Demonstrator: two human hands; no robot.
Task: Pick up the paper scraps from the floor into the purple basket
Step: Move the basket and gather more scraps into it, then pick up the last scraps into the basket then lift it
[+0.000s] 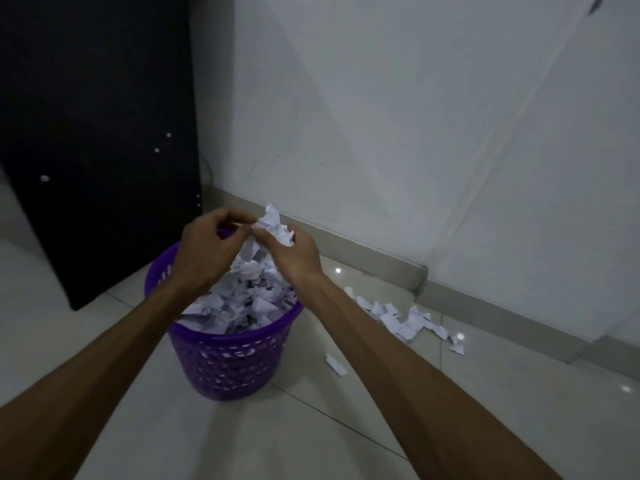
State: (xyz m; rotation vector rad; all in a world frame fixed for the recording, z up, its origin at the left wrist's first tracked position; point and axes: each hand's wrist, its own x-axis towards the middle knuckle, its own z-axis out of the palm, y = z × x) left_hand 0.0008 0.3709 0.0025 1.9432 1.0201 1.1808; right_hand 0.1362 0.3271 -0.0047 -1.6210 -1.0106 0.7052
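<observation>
Both hands meet above the purple basket (pixel 228 355), which stands on the pale tiled floor (pixel 311 445) close to the corner of the room. The right hand (pixel 294 252) has its fingers curled round a crumpled wad of white paper (pixel 273 225), which sticks up above the knuckles and trails down toward the basket. The left hand (pixel 207 247) is just beside it, fingers bent, its fingertips pinching the near edge of the same wad, so the two hands are holding the paper between them directly over the basket's mouth. The basket is a round, perforated plastic bin with a solid rim, and it is heaped with torn white paper scraps (pixel 242 303) that rise above the rim in the middle, reaching almost to the wad in the hands. Both forearms stretch in from the lower corners of the view, the left one crossing in front of the basket's left rim. To the right of the basket, a loose cluster of scraps on the floor (pixel 405 318) lies near the skirting board (pixel 381 261), well apart from the basket. One separate scrap (pixel 336 364) lies nearer, between that cluster and the basket's base. Behind the basket to the left, a dark panel (pixel 97 133) with a few small pale dots on it stands upright against the white wall (pixel 415 133).
</observation>
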